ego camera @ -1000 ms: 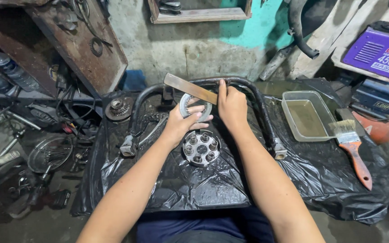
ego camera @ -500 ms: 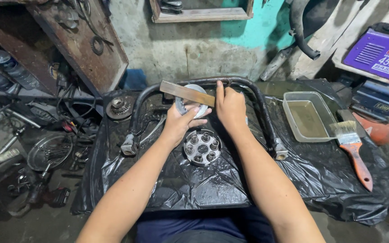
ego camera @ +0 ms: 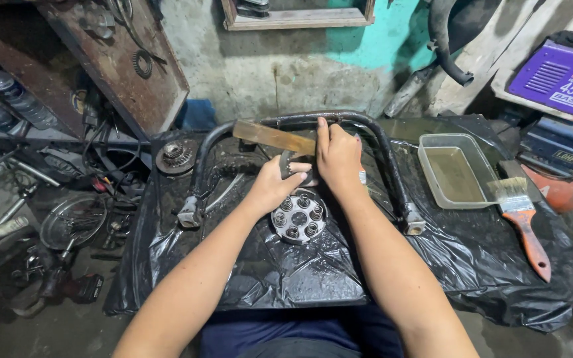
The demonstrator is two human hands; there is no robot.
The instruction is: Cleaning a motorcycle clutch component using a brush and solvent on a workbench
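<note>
Metal ring part (ego camera: 293,166), small and grey, sits pinched in the left hand (ego camera: 274,187) at the middle of the worktop (ego camera: 472,258), just above a round silver plate with a circle of spring posts (ego camera: 298,216); the right hand (ego camera: 337,158) is closed on a flat brownish strip like a file (ego camera: 272,137) and lays it across the part. Largest around them is the black plastic sheet (ego camera: 300,272) that covers the worktop, wrinkled and shiny with oil. A bent black tube frame (ego camera: 200,166) arches over the sheet, its two ends lying left and right of the hands. Behind stands a rough grey wall (ego camera: 266,73) with a turquoise patch (ego camera: 373,46) at its upper right, and a rusty brown board (ego camera: 134,73) leans at the upper left. At the far right a purple box-shaped machine with a white label (ego camera: 558,76) sits on a shelf, above a dark case (ego camera: 558,149). On the sheet to the right lies a clear rectangular tray of murky liquid (ego camera: 455,172), and just beside it a paintbrush with an orange-red handle (ego camera: 525,225). Left of the frame rests a round rusty geared hub (ego camera: 176,156). The floor at the left is crowded with dark metal parts and cables (ego camera: 54,225).
</note>
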